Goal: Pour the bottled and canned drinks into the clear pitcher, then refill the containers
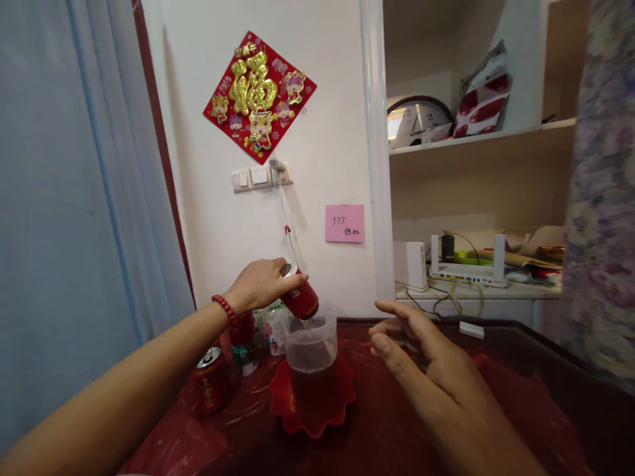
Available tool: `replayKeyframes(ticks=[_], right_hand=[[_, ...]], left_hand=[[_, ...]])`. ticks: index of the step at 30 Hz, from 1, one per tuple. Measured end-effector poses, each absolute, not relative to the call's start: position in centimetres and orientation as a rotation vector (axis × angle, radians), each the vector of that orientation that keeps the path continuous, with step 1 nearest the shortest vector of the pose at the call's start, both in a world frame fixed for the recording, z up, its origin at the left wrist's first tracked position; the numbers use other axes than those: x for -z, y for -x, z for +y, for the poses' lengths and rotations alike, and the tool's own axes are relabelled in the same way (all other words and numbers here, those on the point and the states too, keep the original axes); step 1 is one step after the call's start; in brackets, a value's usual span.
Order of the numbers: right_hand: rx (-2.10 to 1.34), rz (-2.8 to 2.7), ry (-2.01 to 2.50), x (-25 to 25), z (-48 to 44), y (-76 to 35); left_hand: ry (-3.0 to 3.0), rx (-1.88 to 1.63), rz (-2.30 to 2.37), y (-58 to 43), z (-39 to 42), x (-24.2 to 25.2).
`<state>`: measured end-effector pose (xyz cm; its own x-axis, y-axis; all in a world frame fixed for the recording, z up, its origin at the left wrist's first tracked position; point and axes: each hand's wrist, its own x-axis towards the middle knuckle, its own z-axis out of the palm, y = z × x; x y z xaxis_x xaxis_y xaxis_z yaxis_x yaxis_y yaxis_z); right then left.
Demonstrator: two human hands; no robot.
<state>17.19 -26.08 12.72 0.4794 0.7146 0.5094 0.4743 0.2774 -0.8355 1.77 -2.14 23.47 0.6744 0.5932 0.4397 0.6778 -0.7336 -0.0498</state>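
Observation:
My left hand [260, 285], with a red bead bracelet at the wrist, is wrapped round a red drink can [301, 299]. The can is tipped steeply, its mouth end down over a clear plastic jug [311, 354], and a thin stream of liquid shows at its lower end. Brownish liquid fills much of the jug, which stands on a red scalloped plate [342, 400]. To the right of the jug, my right hand [421, 363] hovers with its fingers loosely apart, touching nothing.
Another red can [211, 382] stands upright at the left, near a clear bottle [276, 330] and other containers partly hidden by my arm. Thin plastic film covers the dark red table [397, 436]. A white router [469, 271] with cables sits on the shelf at right.

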Motion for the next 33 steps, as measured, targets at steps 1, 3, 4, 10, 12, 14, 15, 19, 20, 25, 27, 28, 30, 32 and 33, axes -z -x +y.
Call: replayKeyframes(ticks=[1, 3, 4, 10, 12, 14, 15, 19, 20, 25, 27, 28, 30, 32, 33], right_hand=[[-0.216, -1.151, 1.367, -12.77, -26.08, -17.19], [-0.208, -1.158, 1.372, -12.83, -26.09, -17.19], [-0.206, -1.158, 1.371, -12.84, -26.1, -17.19], [-0.213, -1.167, 1.375, -12.8, -26.17, -17.15], [-0.194, -1.166, 1.38, -12.84, -26.23, -17.16], [-0.186, -1.171, 1.374, -12.89, -26.32, -17.19], [-0.19, -1.176, 1.37, -12.9, -26.35, -17.22], [-0.206, -1.206, 1.359, -12.93, -26.34, -17.38], [-0.207, -1.211, 1.36, -12.94, -26.31, -17.4], [-0.19, -1.184, 1.372, -13.07, -26.25, -17.15], [-0.183, -1.183, 1.373, -13.12, -26.3, -17.0], [-0.184, -1.186, 1.376, -13.14, -26.32, -16.95], [-0.187, -1.186, 1.386, -13.17, -26.32, -16.9], [-0.194, -1.186, 1.39, -13.2, -26.29, -16.91], [-0.202, -1.187, 1.39, -13.22, -26.27, -16.92]], left_hand=[[2.679, 0.59, -1.032, -1.8, -2.21, -23.49], [2.677, 0.579, -1.028, -1.86, -2.34, -23.51], [2.675, 0.574, -1.023, -1.89, -2.39, -23.51], [2.675, 0.559, -1.018, -1.97, -2.34, -23.29], [2.677, 0.557, -1.016, -1.98, -2.32, -23.21], [2.68, 0.549, -1.017, -2.02, -2.34, -23.18], [2.682, 0.544, -1.019, -2.04, -2.37, -23.18], [2.687, 0.54, -1.024, -2.13, -2.5, -23.23], [2.688, 0.545, -1.021, -2.14, -2.52, -23.23], [2.691, 0.571, -1.003, -2.16, -2.43, -23.14], [2.692, 0.574, -1.006, -2.17, -2.34, -23.07], [2.691, 0.571, -1.009, -2.18, -2.3, -23.03], [2.689, 0.559, -1.012, -2.19, -2.27, -22.98], [2.688, 0.546, -1.014, -2.2, -2.31, -22.94], [2.687, 0.542, -1.014, -2.2, -2.35, -22.93]])
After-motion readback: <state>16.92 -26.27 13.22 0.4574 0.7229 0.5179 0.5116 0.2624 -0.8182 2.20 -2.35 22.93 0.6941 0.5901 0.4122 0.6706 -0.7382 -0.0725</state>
